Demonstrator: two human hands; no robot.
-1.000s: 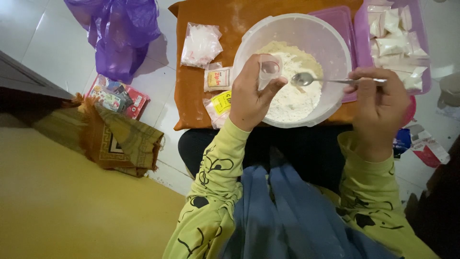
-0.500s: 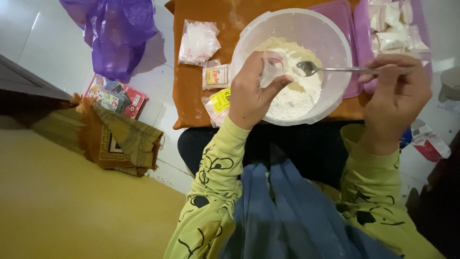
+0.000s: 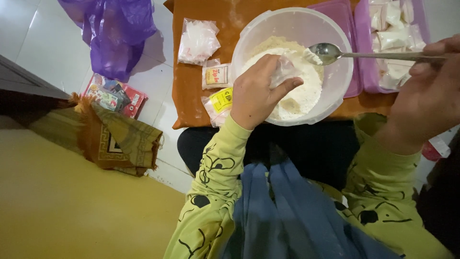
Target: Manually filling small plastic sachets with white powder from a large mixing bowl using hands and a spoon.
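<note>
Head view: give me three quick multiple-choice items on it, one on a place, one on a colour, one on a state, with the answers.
1. Where is the spoon's scoop?
A. over the bowl
B. on the floor
C. in the purple bag

2. What colour is the plastic bag on the floor?
A. green
B. purple
C. white

3. What is in the spoon?
A. nothing
B. water
C. a bit of white powder

Answers:
1 A: the spoon in the right hand reaches over the bowl.
2 B: the plastic bag is purple.
3 C: white powder sits in its scoop, beside the small clear bag in the left hand.
</note>
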